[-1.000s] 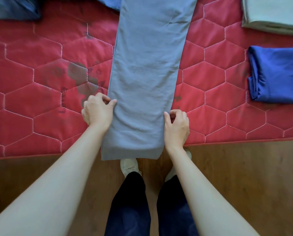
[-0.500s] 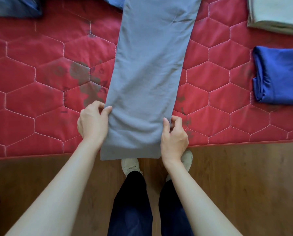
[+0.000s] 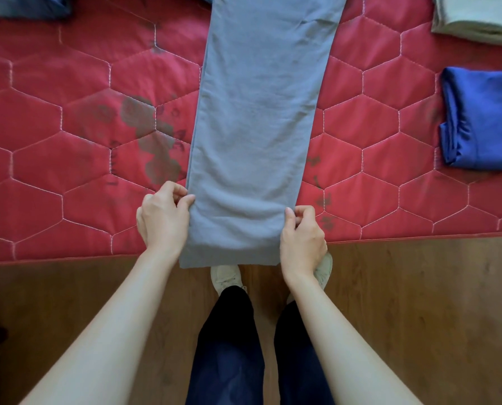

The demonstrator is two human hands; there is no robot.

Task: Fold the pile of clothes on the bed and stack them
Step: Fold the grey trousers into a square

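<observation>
**At the bed's edge, two hands on the grey trousers**

Across the red quilted bed (image 3: 68, 159) a pair of grey trousers (image 3: 258, 118) lies stretched out flat, folded lengthwise into one long narrow strip that runs from the near edge of the mattress up and out of sight at the top. Its near end hangs slightly over the edge, above the wooden floor (image 3: 419, 302).

The person stands right against the bed, pale shoes (image 3: 225, 277) showing below the hem. The left hand (image 3: 162, 219) pinches the strip's left edge between thumb and curled fingers, close to the near end. The right hand (image 3: 302, 238) does the same on the right edge, its grip clenched on the cloth at much the same height. Both forearms reach forward from the bottom corners.

Off to the right, well apart from the trousers, a folded royal-blue garment (image 3: 483, 118) sits on the mattress, and beyond it, at the top right corner, a folded pale grey-green piece (image 3: 477, 21). At the top left lies a dark blue garment (image 3: 24, 5), mostly cut off by the edge. Dark blotches (image 3: 150, 141) mark the quilting just left of the trousers.
</observation>
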